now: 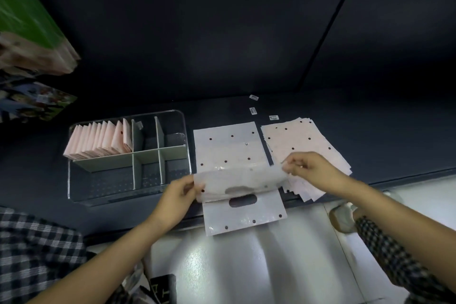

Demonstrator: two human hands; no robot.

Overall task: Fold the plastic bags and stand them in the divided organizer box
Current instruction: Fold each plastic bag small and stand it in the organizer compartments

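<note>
Right of the clear divided organizer box [128,155], a dotted white plastic bag [229,145] lies flat, its near part curled over. Folded pink bags [98,140] stand in the box's far-left compartment.

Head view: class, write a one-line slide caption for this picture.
Both hands, left and right, fold a dotted plastic bag beside a clear divided organizer box already holding folded bags.

Three small white labels [253,110] lie on the dark counter [370,136]; green-topped box [27,24] far left.

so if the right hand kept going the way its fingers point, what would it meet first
The right hand points leftward along the lifted bag it pinches, so it would likely meet the left hand first at the bag's other edge; depth is unclear.
</note>
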